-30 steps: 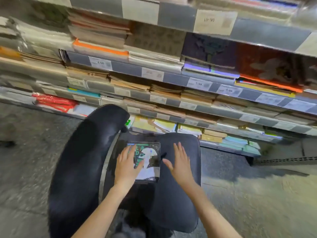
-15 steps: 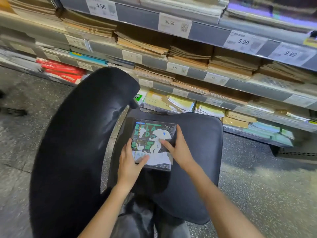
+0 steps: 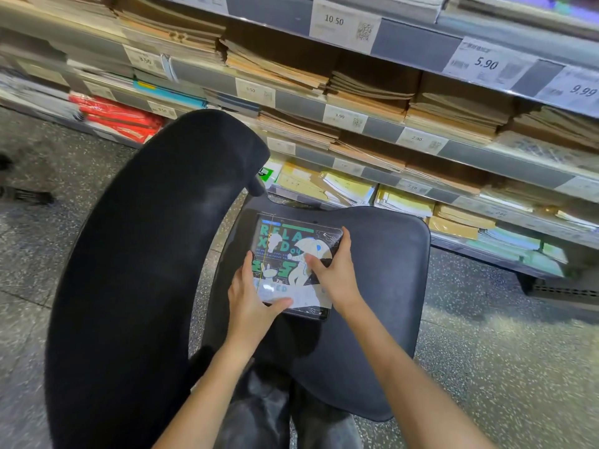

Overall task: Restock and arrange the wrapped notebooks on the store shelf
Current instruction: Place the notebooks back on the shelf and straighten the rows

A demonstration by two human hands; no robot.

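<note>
A glossy plastic-wrapped black notebook with green lettering [image 3: 296, 264], lying flat on the black chair seat [image 3: 382, 286], is gripped at its near-left edge by the left hand [image 3: 251, 299] and at its right edge by the right hand [image 3: 337, 273], fingers curled, probably for lifting toward the grey store shelf [image 3: 421, 140].

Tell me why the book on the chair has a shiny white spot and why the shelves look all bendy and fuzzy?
In the head view, the wrapped notebook has a clear cover that throws light back as glare near the left hand; the wide lens curves the shelves; their edges and price tags blur, more so toward the corners.
</note>
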